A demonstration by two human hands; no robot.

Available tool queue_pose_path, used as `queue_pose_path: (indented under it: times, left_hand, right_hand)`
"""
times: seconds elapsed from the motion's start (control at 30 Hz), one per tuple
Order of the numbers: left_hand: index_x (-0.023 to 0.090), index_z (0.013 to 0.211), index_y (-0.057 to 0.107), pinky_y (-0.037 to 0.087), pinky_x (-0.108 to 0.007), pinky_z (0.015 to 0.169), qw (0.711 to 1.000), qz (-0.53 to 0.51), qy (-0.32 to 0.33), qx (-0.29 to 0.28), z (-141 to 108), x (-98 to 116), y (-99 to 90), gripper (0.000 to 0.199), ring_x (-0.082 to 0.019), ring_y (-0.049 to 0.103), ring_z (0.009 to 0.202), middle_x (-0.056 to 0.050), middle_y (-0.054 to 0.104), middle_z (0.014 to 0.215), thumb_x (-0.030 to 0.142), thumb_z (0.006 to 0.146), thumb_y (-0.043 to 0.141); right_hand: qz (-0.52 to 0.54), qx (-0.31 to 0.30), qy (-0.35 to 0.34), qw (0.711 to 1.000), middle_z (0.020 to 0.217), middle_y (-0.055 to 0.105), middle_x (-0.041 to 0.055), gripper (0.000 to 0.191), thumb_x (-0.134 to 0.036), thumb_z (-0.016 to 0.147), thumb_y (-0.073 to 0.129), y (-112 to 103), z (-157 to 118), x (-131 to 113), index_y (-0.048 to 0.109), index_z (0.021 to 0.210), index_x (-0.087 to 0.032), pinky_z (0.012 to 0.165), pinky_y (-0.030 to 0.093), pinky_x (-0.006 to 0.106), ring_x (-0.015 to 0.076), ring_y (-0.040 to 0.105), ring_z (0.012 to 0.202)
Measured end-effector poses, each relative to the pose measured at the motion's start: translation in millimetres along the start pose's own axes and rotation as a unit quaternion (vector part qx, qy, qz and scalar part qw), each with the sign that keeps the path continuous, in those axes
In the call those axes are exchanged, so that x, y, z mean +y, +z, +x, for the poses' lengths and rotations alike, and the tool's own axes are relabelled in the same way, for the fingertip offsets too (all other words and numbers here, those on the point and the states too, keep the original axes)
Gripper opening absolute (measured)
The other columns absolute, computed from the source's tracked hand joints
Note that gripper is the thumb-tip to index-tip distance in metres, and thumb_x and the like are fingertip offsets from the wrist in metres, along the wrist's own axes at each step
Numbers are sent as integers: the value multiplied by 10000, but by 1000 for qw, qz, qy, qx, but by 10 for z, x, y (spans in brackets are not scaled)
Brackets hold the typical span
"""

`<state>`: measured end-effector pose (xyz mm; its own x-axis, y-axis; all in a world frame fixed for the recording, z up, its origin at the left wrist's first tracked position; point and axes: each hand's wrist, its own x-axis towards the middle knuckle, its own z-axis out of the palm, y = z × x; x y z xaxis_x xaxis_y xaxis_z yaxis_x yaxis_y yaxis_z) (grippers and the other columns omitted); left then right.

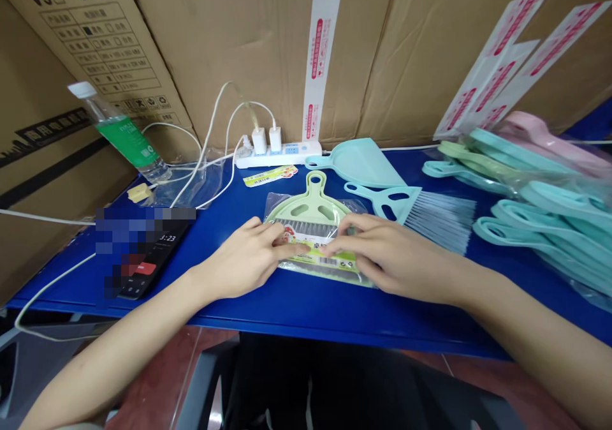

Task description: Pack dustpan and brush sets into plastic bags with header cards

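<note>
A pale green dustpan and brush set (313,191) in a clear plastic bag lies flat on the blue table, its ring handle pointing away from me. A yellow-green printed label (329,262) crosses the bag over the grey bristles. My left hand (253,256) grips the bag's left side, its index finger stretched along the label and the other fingers curled. From the right, my right hand (389,254) holds the bag with bent fingers, thumb and index fingertip at the label's middle. Beyond lie an unwrapped turquoise dustpan (366,162) and a matching hand brush (394,201).
Bagged dustpan sets (540,219) pile up at the right. A loose label strip (270,175) lies before a white power strip (287,154) with cables. A water bottle (125,140) and a phone (155,258) are at left. Cardboard boxes (258,41) wall the back.
</note>
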<state>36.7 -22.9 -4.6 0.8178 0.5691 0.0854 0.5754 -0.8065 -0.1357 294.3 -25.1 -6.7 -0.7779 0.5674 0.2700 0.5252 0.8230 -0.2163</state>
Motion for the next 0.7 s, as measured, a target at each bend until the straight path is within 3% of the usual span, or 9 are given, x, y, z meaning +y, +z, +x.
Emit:
queue_pose_path:
  times: [0.17,0.4,0.53,0.7]
  left_hand:
    - [289,1160,702,323,-309,679,998,-45,-47,10,-26,-31,-52,454,-154,574,680,-7,620,760,73,881,416]
    - [309,1086,743,351,-281,666,988,-96,-115,-22,-81,-135,-154,468,-111,508,541,30,578,642,95,854,398]
    - [320,1053,756,389,-270,682,987,-93,-130,-29,-107,-187,-171,452,-105,497,522,39,566,633,111,862,403]
    - [289,960,776,382,-235,583,985,-92,-147,-17,-155,-235,-184,427,-114,544,563,16,602,686,141,863,387]
  right_hand:
    - [7,-16,28,999,871,600,70,420,-29,785,414,-98,-49,43,745,952,-225,609,458,268,153,595,686]
    - [26,-41,61,997,809,630,42,397,-10,759,430,-210,-124,122,747,844,-233,609,461,247,136,623,653]
    - [34,-42,70,996,795,637,36,377,-22,770,427,-223,-131,137,739,806,-231,612,450,241,132,624,652]
    - [31,-31,63,997,767,634,33,342,-58,811,418,-217,-115,136,720,773,-217,598,431,238,128,614,625]
